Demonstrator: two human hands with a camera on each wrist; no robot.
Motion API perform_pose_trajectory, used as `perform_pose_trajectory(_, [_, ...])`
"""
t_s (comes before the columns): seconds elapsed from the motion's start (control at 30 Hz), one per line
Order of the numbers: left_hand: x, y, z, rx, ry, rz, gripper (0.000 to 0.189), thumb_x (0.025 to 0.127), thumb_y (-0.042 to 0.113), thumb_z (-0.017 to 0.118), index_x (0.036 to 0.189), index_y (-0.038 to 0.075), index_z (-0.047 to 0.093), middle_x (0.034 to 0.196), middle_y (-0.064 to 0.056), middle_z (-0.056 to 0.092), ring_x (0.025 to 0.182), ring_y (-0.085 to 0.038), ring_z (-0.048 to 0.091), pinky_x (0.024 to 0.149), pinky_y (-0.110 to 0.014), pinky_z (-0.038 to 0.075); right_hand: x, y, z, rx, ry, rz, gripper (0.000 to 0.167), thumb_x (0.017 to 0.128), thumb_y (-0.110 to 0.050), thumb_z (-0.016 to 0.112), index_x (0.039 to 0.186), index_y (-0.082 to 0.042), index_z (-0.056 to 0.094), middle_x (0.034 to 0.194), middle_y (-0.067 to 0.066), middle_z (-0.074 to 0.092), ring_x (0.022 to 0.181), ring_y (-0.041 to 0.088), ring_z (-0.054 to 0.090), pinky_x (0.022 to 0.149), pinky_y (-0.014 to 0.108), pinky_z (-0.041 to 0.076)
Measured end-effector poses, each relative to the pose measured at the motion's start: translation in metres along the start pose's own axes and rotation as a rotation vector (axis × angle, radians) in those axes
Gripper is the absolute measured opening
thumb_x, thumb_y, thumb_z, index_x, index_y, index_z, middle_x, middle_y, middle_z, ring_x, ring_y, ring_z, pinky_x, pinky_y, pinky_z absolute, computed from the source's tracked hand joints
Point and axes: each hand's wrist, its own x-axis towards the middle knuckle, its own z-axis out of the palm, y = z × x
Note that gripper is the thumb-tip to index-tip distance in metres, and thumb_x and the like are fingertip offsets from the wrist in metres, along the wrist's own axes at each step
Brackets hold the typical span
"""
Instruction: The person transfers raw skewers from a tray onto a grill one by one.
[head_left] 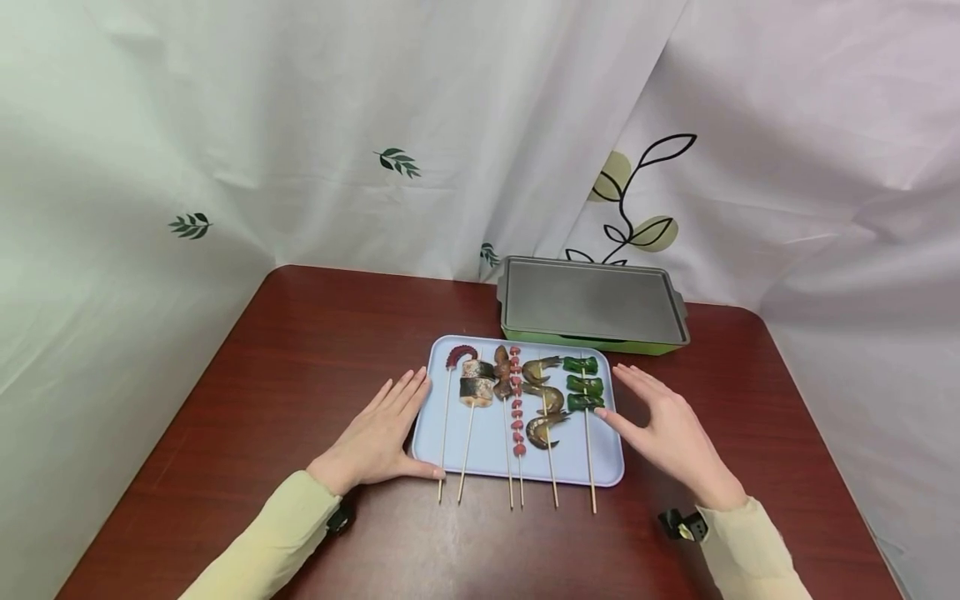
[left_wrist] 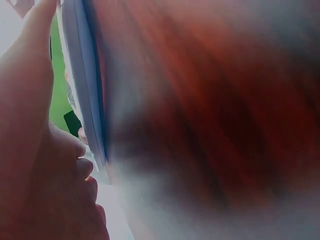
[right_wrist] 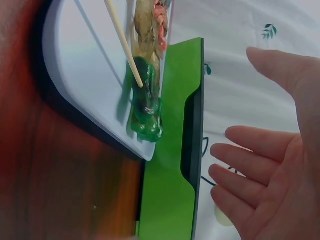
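Across the lower centre of the head view, a pale blue tray [head_left: 487,458] lies between two bare hands on a dark red-brown table [head_left: 337,333]. Its long axis runs from left to right, dipping slightly toward the right, while six skewers lie across that axis, their bare sticks pointing to the bottom of the frame and projecting past the near rim. From left to right these bear a dark red tentacle [head_left: 459,354], thick speckled slices [head_left: 477,387], brown pieces [head_left: 503,367], small red pieces [head_left: 517,412], shrimp-like curls [head_left: 545,398] and green rolls [head_left: 585,384]. The left hand [head_left: 382,433] is at the tray's left end, fingers extended and grasping nothing; its fingertips meet the left rim in outline and its thumb overlaps the lower left corner, though contact cannot be confirmed. The right hand [head_left: 671,429] is at the opposite end, its fingers loose and free, the thumb tip overlapping the right side beside the green rolls; the right wrist view shows its fingers apart from the tray. From the left fingers the tray lies rightward, from the right fingers leftward, and the left hand appears the nearer. Behind the tray stands a green-sided griddle [head_left: 592,300].
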Motion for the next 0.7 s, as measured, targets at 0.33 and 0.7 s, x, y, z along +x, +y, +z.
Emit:
perform_pose_trajectory(0.33, [0.003, 0.001, 0.0, 0.04, -0.08, 0.007, 0.128, 0.077, 0.089, 0.054, 0.159, -0.005, 0.023, 0.166, -0.02, 0.018, 0.152, -0.035, 0.018, 0.121, -0.051, 0.02, -0.008, -0.004, 0.005, 0.072, -0.088, 0.073, 0.073, 0.092, -0.046, 0.075, 0.145, 0.0, 0.055, 0.144, 0.019, 0.056, 0.134, 0.038, 0.05, 0.104, 0.059, 0.043])
perform_pose_trajectory(0.7, [0.001, -0.001, -0.006, -0.008, -0.111, 0.016, 0.114, 0.087, 0.076, 0.058, 0.158, -0.006, 0.024, 0.165, -0.022, 0.02, 0.151, -0.038, 0.02, 0.12, -0.053, 0.02, -0.013, -0.001, 0.01, 0.087, -0.097, 0.069, 0.069, 0.095, -0.044, 0.072, 0.143, 0.002, 0.056, 0.141, 0.02, 0.058, 0.131, 0.038, 0.053, 0.103, 0.059, 0.044])
